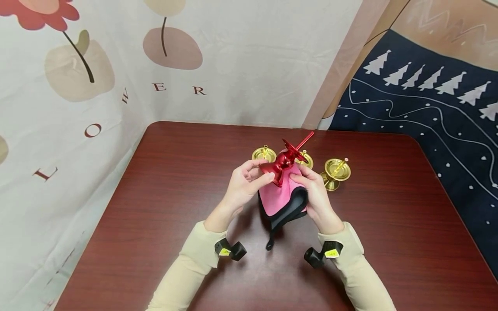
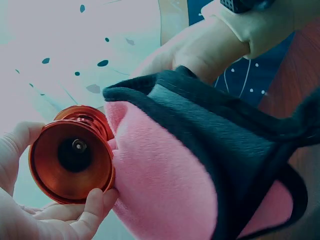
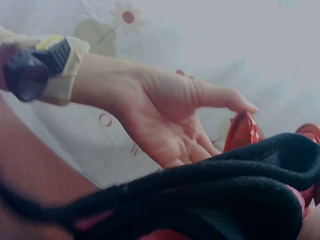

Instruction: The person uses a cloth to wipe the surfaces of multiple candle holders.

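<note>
A shiny red candle holder [image 1: 285, 160] is held tilted above the table, its thin red rod pointing up and right. My left hand [image 1: 243, 183] grips its flared base between thumb and fingers; the hollow underside of that base [image 2: 75, 155] faces the left wrist view. My right hand [image 1: 320, 199] holds a pink cloth with black edging [image 1: 274, 198] against the red holder's side. The cloth hangs folded below the holder, with a black loop [image 1: 269, 244] at its lower end. In the right wrist view the cloth covers much of the holder and the right fingers.
Three gold candle holders stand behind the hands: one on the left [image 1: 264, 155], one in the middle [image 1: 307, 160] partly hidden by the red holder, and one on the right [image 1: 337, 169]. The brown table [image 1: 155, 216] ends at printed fabric hangings [image 1: 253, 77].
</note>
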